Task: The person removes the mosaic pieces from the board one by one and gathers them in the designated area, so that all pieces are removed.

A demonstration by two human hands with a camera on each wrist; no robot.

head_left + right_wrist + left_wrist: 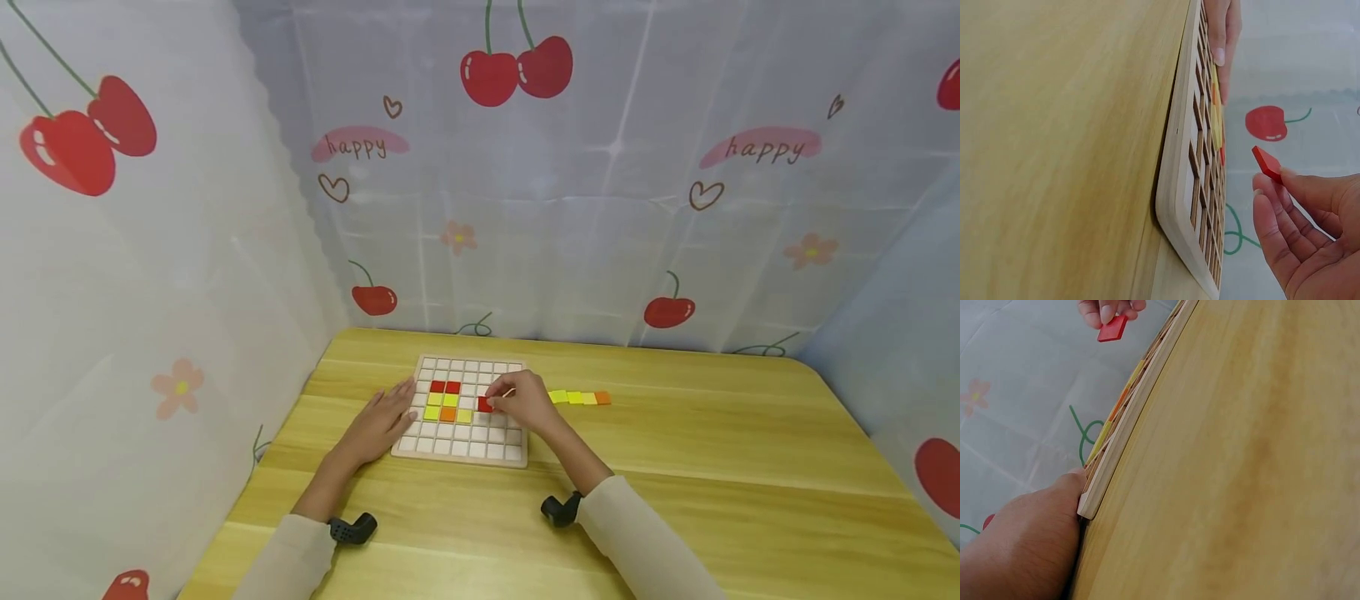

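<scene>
A square wooden grid board [459, 460] lies on the table, divided into small white cells. Two red tiles [446, 387] fill neighbouring cells in its left half. Below them are several yellow tiles [450, 400] and one orange tile [447, 414]. My right hand [525, 398] pinches another red tile [484, 405] between thumb and fingers. In the right wrist view this red tile [1267, 164] is tilted and held clear above the board. My left hand [380, 425] rests along the board's left edge with fingers extended, its thumb at the near-left part of the rim.
Right of the board, a short row of loose tiles [574, 397], yellow with one orange at the end, lies on the wooden table [675, 483]. A cherry-print curtain [600, 233] stands behind the table and along its sides. Black wrist devices [354, 529] sit at both sleeves.
</scene>
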